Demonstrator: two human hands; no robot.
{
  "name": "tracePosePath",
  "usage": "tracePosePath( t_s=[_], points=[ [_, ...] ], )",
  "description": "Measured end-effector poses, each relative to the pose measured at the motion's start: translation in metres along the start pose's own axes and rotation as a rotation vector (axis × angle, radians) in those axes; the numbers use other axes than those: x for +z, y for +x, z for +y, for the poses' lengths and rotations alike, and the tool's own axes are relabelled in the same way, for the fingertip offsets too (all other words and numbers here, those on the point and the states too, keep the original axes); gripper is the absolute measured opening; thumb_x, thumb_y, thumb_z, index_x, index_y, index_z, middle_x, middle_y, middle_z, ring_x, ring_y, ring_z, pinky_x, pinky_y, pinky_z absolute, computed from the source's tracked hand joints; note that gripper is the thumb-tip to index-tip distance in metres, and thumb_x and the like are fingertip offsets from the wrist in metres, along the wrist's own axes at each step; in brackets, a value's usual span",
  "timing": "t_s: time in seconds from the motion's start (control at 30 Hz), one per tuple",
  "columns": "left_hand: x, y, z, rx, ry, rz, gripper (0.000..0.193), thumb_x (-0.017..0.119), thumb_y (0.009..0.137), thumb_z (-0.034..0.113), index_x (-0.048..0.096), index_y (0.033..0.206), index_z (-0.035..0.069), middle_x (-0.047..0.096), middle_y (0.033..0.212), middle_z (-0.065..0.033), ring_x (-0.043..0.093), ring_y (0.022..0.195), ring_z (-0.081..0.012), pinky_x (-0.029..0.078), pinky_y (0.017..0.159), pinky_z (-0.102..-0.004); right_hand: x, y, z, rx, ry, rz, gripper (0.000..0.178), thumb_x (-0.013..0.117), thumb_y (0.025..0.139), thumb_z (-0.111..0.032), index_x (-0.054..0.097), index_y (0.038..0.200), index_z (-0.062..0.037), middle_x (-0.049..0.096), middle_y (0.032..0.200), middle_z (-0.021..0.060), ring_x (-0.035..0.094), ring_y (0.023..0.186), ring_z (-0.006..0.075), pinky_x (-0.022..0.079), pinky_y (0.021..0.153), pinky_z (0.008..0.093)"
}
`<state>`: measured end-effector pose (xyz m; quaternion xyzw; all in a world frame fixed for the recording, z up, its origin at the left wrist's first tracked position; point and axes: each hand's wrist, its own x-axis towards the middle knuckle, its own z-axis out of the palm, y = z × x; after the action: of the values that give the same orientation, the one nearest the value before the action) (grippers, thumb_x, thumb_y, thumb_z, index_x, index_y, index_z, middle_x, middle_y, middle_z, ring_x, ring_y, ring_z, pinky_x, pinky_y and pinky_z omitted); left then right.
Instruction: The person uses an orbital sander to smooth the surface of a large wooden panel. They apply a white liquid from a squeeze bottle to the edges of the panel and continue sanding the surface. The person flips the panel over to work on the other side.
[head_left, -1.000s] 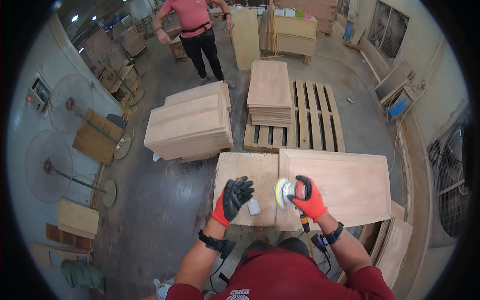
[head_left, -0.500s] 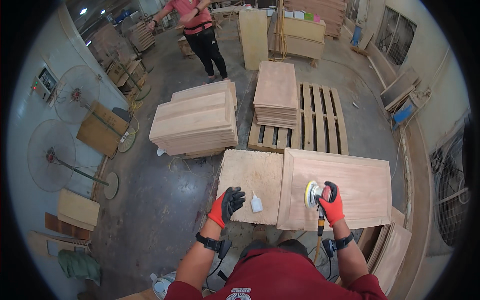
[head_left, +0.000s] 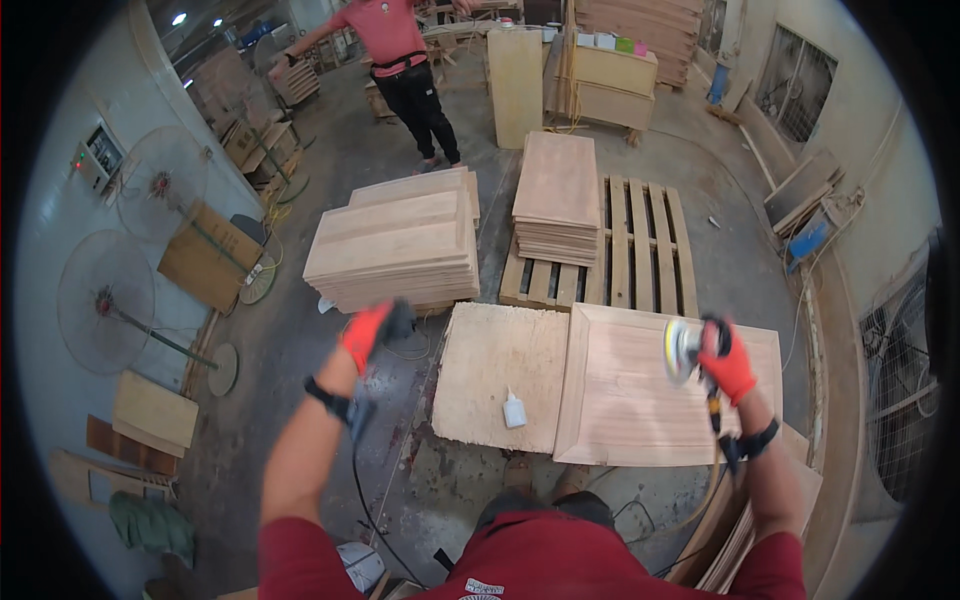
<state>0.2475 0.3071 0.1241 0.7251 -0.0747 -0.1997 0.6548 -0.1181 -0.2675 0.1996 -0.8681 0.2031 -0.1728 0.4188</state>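
Note:
My right hand (head_left: 728, 365), in a red and black glove, grips an orbital sander (head_left: 681, 350) with its pad turned on edge to the left. The sander is above the right part of a framed wooden door panel (head_left: 625, 400); a hose runs down from it. My left hand (head_left: 377, 332), gloved alike, is out to the left over the floor, near the stacked panels; motion blur hides its finger shape, and nothing shows in it. Between the hands, a small white squeeze bottle (head_left: 514, 411) lies on a rough wooden board (head_left: 485, 350) beside the panel.
Beyond are a stack of panels (head_left: 390, 240) at left and a smaller stack (head_left: 555, 185) on a wooden pallet (head_left: 650, 240). A person (head_left: 405, 75) stands behind them, arms spread. Pedestal fans (head_left: 105, 300) line the left wall. More panels (head_left: 760, 540) lean at lower right.
My left hand has swung left and away from the board. My right hand has carried the sander right and farther out. The person behind has spread their arms.

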Motion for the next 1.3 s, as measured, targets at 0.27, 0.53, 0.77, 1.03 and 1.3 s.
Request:
tracePosePath(
  t_s=[0.27,0.53,0.77,1.03,1.3],
  points=[
    [0.071,0.100,0.271,0.157,0.208,-0.210,0.045,0.051,0.103,0.048,0.066,0.126,0.012,0.070,0.118,-0.0021,0.065,0.099,-0.0133,0.050,0.090,-0.0317,-0.046,0.186,-0.138,-0.439,-0.151,0.020,0.056,0.080,0.078,-0.021,0.060,0.127,-0.0049,0.067,0.113,0.0124,0.063,0.107,0.0234,0.046,0.099,0.0339],
    [0.151,0.122,0.362,0.227,0.351,-0.229,0.045,0.061,0.096,0.050,0.066,0.122,0.013,0.070,0.113,-0.0016,0.065,0.094,-0.0117,0.052,0.080,-0.0298,-0.036,0.278,-0.224,-0.459,-0.288,0.138,0.058,0.079,0.077,-0.041,0.063,0.121,-0.0078,0.069,0.113,0.0132,0.065,0.106,0.0278,0.048,0.095,0.0361],
    [0.130,0.141,0.360,0.261,0.395,-0.371,0.041,0.061,0.096,0.047,0.068,0.114,0.011,0.070,0.104,-0.0016,0.065,0.090,-0.0149,0.052,0.079,-0.0320,0.012,0.287,-0.236,-0.515,-0.143,0.156,0.058,0.081,0.076,-0.043,0.064,0.119,-0.0086,0.070,0.113,0.0136,0.066,0.102,0.0282,0.051,0.092,0.0373],
    [-0.037,-0.001,0.188,0.152,0.144,0.011,0.044,0.056,0.103,0.039,0.064,0.131,0.006,0.070,0.118,-0.0058,0.066,0.105,-0.0151,0.051,0.092,-0.0302,0.009,0.129,-0.077,-0.384,0.132,-0.020,0.058,0.078,0.080,-0.015,0.056,0.133,-0.0039,0.061,0.119,0.0074,0.057,0.116,0.0190,0.043,0.103,0.0316],
    [-0.149,-0.206,0.000,-0.299,0.500,0.289,0.072,0.073,0.091,0.034,0.046,0.146,-0.003,0.061,0.135,-0.0162,0.057,0.124,-0.0231,0.045,0.105,-0.0357,-0.020,-0.069,0.059,0.169,0.100,-0.109,0.058,0.077,0.076,-0.012,0.057,0.129,-0.0044,0.062,0.120,0.0088,0.058,0.115,0.0195,0.045,0.102,0.0336]
  ],
)
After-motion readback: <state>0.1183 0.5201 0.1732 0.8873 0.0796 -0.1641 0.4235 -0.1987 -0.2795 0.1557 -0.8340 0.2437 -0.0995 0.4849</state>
